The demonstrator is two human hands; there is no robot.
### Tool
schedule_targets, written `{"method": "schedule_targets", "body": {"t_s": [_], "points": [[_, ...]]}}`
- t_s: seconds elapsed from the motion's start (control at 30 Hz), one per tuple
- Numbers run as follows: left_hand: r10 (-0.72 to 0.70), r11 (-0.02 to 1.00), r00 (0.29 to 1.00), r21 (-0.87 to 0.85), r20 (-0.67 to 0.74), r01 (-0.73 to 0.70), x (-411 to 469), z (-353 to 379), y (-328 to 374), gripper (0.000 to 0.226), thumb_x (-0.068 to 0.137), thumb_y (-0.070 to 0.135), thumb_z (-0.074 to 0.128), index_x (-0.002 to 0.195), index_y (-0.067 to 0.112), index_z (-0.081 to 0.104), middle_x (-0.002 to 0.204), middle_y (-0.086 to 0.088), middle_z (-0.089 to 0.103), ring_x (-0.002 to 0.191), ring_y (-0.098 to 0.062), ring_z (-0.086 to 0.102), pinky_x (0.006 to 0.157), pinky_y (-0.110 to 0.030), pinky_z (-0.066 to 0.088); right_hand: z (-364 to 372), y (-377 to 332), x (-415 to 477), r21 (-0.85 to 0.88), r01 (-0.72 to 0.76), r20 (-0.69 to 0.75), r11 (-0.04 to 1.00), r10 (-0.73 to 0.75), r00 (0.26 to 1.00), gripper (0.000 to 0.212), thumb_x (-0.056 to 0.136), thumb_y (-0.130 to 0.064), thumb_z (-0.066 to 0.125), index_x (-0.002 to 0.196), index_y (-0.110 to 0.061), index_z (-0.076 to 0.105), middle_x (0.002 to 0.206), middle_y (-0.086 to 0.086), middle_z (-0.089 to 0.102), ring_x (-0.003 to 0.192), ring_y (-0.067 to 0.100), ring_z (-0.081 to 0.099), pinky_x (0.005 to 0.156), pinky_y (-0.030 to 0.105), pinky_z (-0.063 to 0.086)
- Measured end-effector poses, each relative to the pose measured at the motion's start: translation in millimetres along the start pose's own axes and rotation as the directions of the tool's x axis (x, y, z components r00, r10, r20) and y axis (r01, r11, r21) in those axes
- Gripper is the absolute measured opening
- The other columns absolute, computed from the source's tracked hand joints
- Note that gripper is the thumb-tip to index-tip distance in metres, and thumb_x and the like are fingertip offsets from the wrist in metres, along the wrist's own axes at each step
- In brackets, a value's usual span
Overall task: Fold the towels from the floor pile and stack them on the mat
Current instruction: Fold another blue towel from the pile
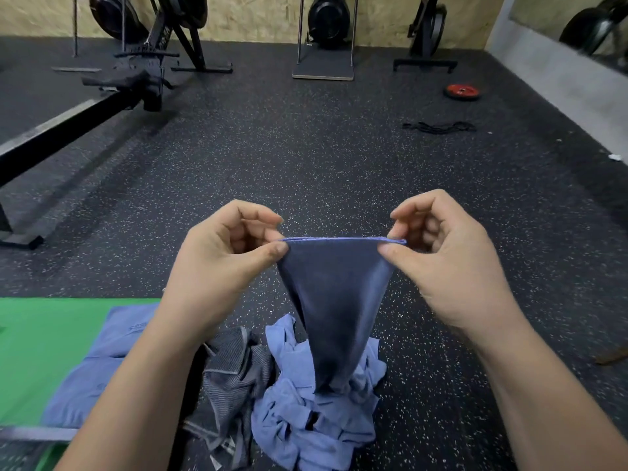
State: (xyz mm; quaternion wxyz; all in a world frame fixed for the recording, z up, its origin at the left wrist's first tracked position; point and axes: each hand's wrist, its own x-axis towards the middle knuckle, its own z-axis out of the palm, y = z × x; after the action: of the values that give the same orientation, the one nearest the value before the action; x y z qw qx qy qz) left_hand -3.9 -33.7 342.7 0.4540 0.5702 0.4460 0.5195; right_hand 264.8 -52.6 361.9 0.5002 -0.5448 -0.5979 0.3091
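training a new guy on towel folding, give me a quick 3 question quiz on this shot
1. True or false: the left hand and right hand each pinch a top corner of the dark blue towel.
2. What colour is the mat under the flat light blue towel? A) green B) red C) grey
3. What does the dark blue towel hang over?
Key: 1 true; 2 A; 3 the floor pile.

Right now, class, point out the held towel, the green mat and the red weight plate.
held towel [334,300], head view, middle of hanging cloth
green mat [44,341], head view, bare left part
red weight plate [463,91], head view, top face
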Motion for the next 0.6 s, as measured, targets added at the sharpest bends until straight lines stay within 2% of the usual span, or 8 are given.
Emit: {"method": "schedule_targets", "body": {"t_s": [0.1,0.2,0.27,0.3,0.37,0.43,0.5,0.6], "points": [[-0.005,0.999,0.998,0.051,0.07,0.002,-2.7,6.3,0.9,0.032,0.092,-0.005,0.079,0.11,0.019,0.071,0.091,-0.005,0.075,0.084,-0.018,0.066,0.08,-0.036,0.051,1.6,-0.6,-4.1,-0.133,-0.003,0.124,0.991,0.019,0.992,0.051,0.082,0.003,0.076,0.113,-0.036,0.063,0.101,-0.008,0.069,0.093,0.009,0.067,0.087,0.031,0.054],[-0.013,0.995,0.988,0.099,0.154,-0.003,-5.5,15.8,0.2,0.031,0.092,-0.004,0.079,0.11,0.019,0.07,0.091,-0.004,0.075,0.083,-0.018,0.066,0.078,-0.034,0.052,8.1,-3.0,-12.2,-0.359,0.094,0.262,0.929,0.004,0.965,0.053,0.084,-0.031,0.084,0.129,-0.044,0.059,0.121,-0.022,0.062,0.116,-0.001,0.06,0.097,0.024,0.049],[-0.019,0.993,0.98,0.119,0.196,-0.005,-7.7,23.3,-0.8,0.03,0.092,-0.004,0.08,0.11,0.018,0.071,0.091,-0.003,0.076,0.083,-0.018,0.068,0.079,-0.033,0.054,15.6,-4.3,-15.3,-0.392,0.119,0.331,0.912,0.019,0.944,0.055,0.085,-0.053,0.082,0.135,-0.047,0.059,0.128,-0.03,0.059,0.126,-0.009,0.054,0.103,0.018,0.042],[-0.022,0.992,0.978,0.126,0.208,-0.004,-8.6,26.6,-2.0,0.03,0.091,-0.004,0.081,0.109,0.019,0.071,0.091,-0.003,0.077,0.083,-0.018,0.069,0.079,-0.033,0.055,19.2,-3.6,-16.2,-0.39,0.116,0.353,0.914,0.032,0.935,0.053,0.086,-0.056,0.08,0.135,-0.047,0.06,0.128,-0.031,0.06,0.127,-0.011,0.053,0.103,0.016,0.041],[-0.023,0.993,0.976,0.12,0.215,-0.003,-9.0,31.5,-4.2,0.03,0.091,-0.004,0.081,0.109,0.018,0.072,0.092,-0.005,0.077,0.084,-0.018,0.071,0.081,-0.035,0.057,24.6,-1.0,-16.9,-0.352,0.104,0.384,0.93,0.042,0.922,0.036,0.092,-0.051,0.078,0.125,-0.041,0.068,0.118,-0.027,0.069,0.117,-0.009,0.061,0.097,0.017,0.046],[-0.02,0.997,0.978,0.081,0.209,0.003,-8.3,33.7,-7.0,0.026,0.092,-0.005,0.08,0.108,0.014,0.072,0.093,-0.006,0.078,0.085,-0.017,0.071,0.081,-0.033,0.057,27.9,1.9,-16.6,-0.294,0.099,0.389,0.951,0.024,0.921,0.009,0.099,-0.039,0.075,0.105,-0.032,0.073,0.097,-0.017,0.075,0.096,0.001,0.069,0.085,0.026,0.052],[-0.007,1.0,0.981,0.024,0.192,0.002,-7.6,35.8,-10.3,0.022,0.093,-0.003,0.079,0.107,0.013,0.071,0.095,-0.006,0.077,0.087,-0.015,0.069,0.082,-0.032,0.054,27.9,4.7,-16.4,-0.278,0.114,0.38,0.954,0.0,0.925,0.01,0.103,-0.032,0.07,0.094,-0.028,0.07,0.083,-0.01,0.071,0.077,0.007,0.064,0.072,0.03,0.05],[0.02,1.0,0.986,-0.012,0.167,-0.018,-9.4,41.8,-17.1,0.016,0.097,0.006,0.078,0.105,0.018,0.072,0.099,-0.007,0.074,0.09,-0.017,0.066,0.084,-0.037,0.051,25.4,3.1,-15.8,-0.269,0.15,0.359,0.951,-0.045,0.932,0.014,0.107,-0.029,0.065,0.093,-0.026,0.068,0.077,-0.008,0.064,0.069,0.007,0.055,0.062,0.021,0.038]]}}
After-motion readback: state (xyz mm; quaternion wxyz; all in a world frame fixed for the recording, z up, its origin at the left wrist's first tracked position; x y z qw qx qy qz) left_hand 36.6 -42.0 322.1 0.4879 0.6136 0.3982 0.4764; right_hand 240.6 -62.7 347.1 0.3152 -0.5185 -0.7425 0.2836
